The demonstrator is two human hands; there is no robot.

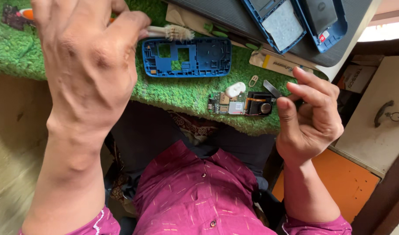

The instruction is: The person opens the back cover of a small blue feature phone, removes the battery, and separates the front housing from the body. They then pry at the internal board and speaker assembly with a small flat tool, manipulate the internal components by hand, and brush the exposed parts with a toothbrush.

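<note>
We see our left hand [88, 65] raised close to the camera on the left, back toward us, fingers curled down and pinched around the handle of a small brush [167, 31]. The brush's pale bristles stick out to the right of the knuckles, just above the far left corner of a blue plastic phone frame [186, 57]. That frame lies flat on a green, grass-like mat [182, 89], its cut-outs showing the mat through them.

Our right hand [310, 113] is on the right, near the mat's edge, palm turned toward us, fingers loosely bent. Thumb and forefinger close on a thin metal tool [272, 88], most likely tweezers, whose tip points left and far, toward the mat. We cannot tell how much of the tool lies inside the hand.

Just left of that hand, on the near edge of the mat, rests a small circuit board [241, 103] with a dark round part at its right end. A small white piece [235, 89] lies at its far edge, and a little metal clip [253, 80] sits just beyond it.

Farther off, at the top right, two blue phone shells [295, 19] lie on a dark ribbed surface [221, 13]. To the right stands a pale drawer [378, 126] with a metal handle.
</note>
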